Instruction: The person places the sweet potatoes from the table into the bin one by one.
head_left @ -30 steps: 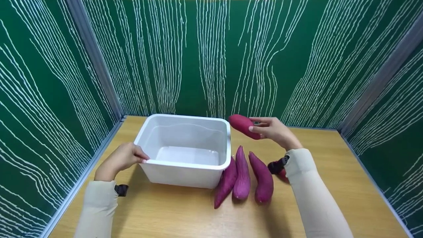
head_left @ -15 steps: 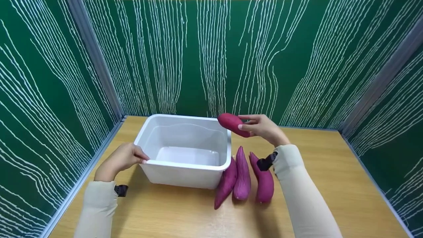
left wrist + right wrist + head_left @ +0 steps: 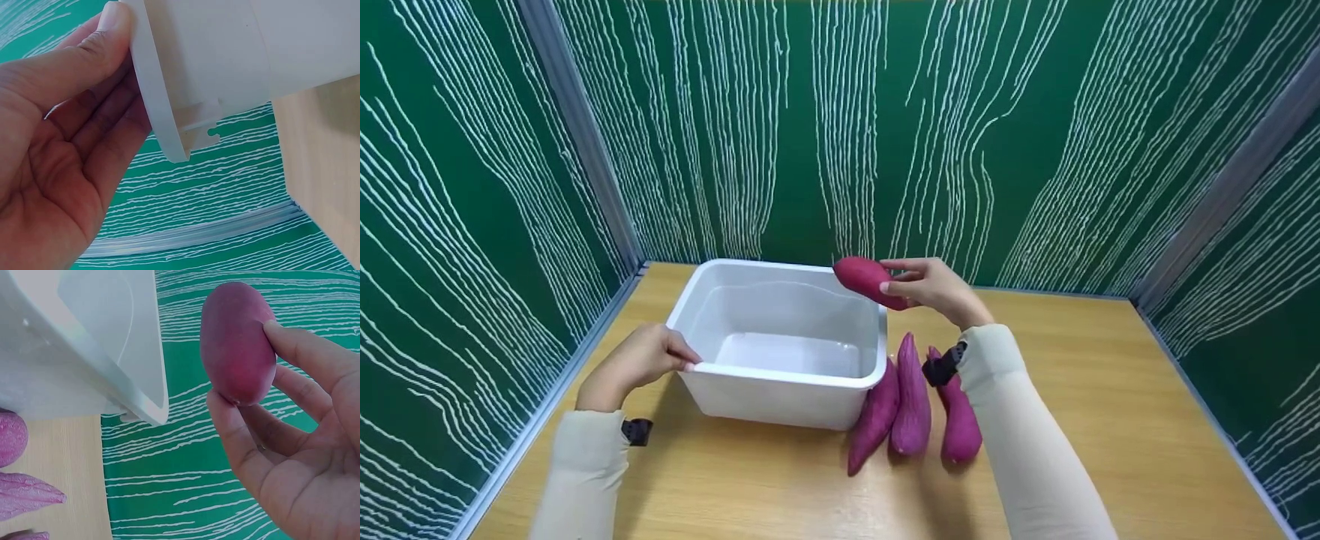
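My left hand [image 3: 637, 364] pinches the front-left rim of a white plastic bin [image 3: 772, 401]; in the left wrist view the thumb [image 3: 112, 22] lies on the rim with the fingers behind it. The bin's floor is bare. A plump reddish-purple sweet potato [image 3: 861, 277] is held up in my right hand [image 3: 941, 292], between thumb and fingers, and overlaps the bin's back-right corner in the head view. The right wrist view shows this sweet potato [image 3: 239, 343] gripped near its lower end, beside the bin's rim [image 3: 112, 382].
Three long purple sweet potatoes lie right of the bin: one against its side [image 3: 874, 420], a ridged one [image 3: 911, 409] beside it, and a curved one [image 3: 961, 431] partly behind my right wrist. Green panels [image 3: 840, 150] with white lines enclose the wooden table [image 3: 1147, 420].
My right hand has moved left with the sweet potato, from beside the bin to over its back-right corner. A red item on the table has become hidden behind the right forearm. The left hand stays put.
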`<action>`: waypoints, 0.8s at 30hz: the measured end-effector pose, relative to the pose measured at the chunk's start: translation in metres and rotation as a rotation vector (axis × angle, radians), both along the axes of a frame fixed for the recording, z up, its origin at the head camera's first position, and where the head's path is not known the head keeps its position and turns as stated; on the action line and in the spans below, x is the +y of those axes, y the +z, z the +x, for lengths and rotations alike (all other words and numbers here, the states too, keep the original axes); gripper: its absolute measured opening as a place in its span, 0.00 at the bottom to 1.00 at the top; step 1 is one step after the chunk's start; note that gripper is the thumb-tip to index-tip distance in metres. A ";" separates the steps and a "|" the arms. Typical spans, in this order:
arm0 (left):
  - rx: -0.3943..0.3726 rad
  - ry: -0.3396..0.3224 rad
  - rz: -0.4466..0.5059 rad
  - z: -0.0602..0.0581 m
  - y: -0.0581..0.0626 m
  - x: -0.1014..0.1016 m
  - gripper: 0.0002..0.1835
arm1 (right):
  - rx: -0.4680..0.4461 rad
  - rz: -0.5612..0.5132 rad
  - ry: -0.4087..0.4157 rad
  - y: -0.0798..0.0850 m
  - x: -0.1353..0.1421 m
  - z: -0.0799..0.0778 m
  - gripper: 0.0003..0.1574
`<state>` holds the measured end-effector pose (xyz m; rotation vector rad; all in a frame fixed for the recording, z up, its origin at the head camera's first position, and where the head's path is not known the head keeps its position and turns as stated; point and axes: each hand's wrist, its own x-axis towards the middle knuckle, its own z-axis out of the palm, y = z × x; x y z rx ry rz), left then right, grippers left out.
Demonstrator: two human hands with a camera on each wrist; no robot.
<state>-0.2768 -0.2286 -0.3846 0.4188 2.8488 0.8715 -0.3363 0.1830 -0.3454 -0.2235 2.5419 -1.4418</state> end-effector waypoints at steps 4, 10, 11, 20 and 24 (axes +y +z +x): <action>-0.014 0.012 0.002 0.000 0.000 0.000 0.08 | 0.004 -0.011 0.002 0.000 -0.008 -0.001 0.33; 0.015 -0.013 0.006 0.000 0.000 0.000 0.07 | 0.019 -0.009 0.015 -0.001 -0.018 -0.003 0.33; 0.016 -0.016 0.007 0.000 0.000 0.000 0.07 | 0.019 -0.015 0.017 -0.002 -0.020 -0.004 0.33; -0.008 0.001 0.001 0.000 -0.001 0.001 0.07 | 0.000 -0.024 0.006 -0.007 -0.030 -0.007 0.33; -0.005 0.000 0.000 -0.001 0.000 0.001 0.08 | 0.001 -0.033 0.000 -0.007 -0.032 -0.008 0.34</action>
